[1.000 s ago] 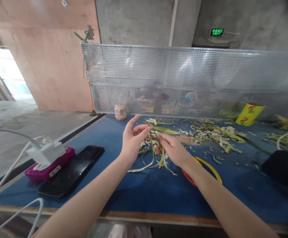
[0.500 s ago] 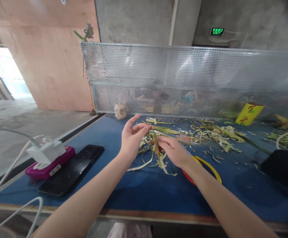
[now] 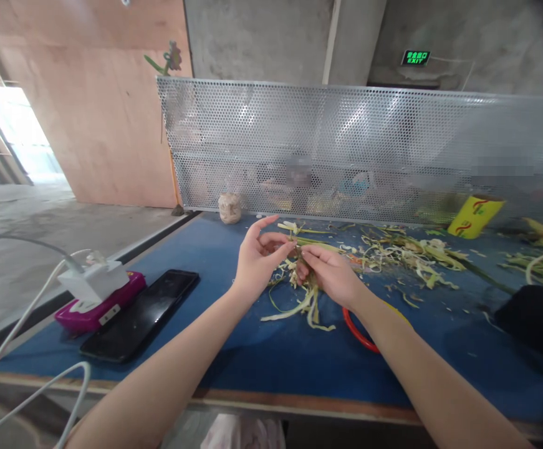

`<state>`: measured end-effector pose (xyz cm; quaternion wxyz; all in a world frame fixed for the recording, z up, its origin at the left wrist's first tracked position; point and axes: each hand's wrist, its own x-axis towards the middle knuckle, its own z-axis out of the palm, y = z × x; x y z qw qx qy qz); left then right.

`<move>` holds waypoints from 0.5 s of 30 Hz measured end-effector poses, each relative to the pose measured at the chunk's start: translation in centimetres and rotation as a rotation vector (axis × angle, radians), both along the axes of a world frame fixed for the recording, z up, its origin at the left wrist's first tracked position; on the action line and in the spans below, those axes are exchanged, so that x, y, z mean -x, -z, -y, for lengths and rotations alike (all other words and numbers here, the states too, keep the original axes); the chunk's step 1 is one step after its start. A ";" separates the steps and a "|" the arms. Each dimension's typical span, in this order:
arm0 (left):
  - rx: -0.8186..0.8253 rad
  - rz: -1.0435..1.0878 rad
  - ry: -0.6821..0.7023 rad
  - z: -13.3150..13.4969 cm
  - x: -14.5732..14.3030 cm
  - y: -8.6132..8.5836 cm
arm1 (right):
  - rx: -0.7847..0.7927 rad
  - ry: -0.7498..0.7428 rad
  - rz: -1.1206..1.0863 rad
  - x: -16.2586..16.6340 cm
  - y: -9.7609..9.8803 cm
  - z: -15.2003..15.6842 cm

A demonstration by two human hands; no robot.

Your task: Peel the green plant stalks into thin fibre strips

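Observation:
My left hand (image 3: 262,257) pinches the top of some green-brown plant strips (image 3: 314,294) between thumb and fingertips, its index finger raised. Close beside it, my right hand (image 3: 331,275) is closed around the same strips just below, fingertips nearly meeting the left thumb. Pale, curling strip ends hang or lie beneath the hands; which ones belong to the held bundle I cannot tell. Behind the hands lie long green leaf pieces (image 3: 315,242). A ring-shaped red and yellow thing (image 3: 360,333) is partly covered by my right forearm.
Scattered plant shreds (image 3: 421,259) cover the back right of the blue table (image 3: 252,365). A black phone (image 3: 143,315) and a purple power strip (image 3: 98,308) with a white plug lie left. A yellow roll (image 3: 475,217), a pale lump (image 3: 229,208) and a perforated metal screen (image 3: 271,125) stand behind.
My right hand has moved up along the strips until its fingertips are close to the left thumb. The view has shifted slightly, and my right forearm covers more of the yellow ring part.

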<state>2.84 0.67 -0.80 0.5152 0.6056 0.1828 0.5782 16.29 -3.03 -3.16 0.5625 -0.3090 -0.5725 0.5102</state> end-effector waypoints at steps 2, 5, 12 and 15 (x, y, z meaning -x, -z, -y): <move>-0.039 -0.087 -0.035 -0.6 0.1 0.3 | 0.038 0.026 -0.036 -0.3 -0.2 -0.1; -0.099 -0.349 -0.193 -1.5 0.6 1.1 | 0.099 0.118 -0.141 -1.1 -0.7 -0.2; -0.304 -1.100 -0.286 -1.4 1.6 1.8 | 0.082 0.363 -0.461 -5.1 -1.9 -0.9; -0.358 -1.189 -0.236 -1.1 1.4 1.9 | 0.100 0.407 -0.570 -6.6 -2.3 -0.9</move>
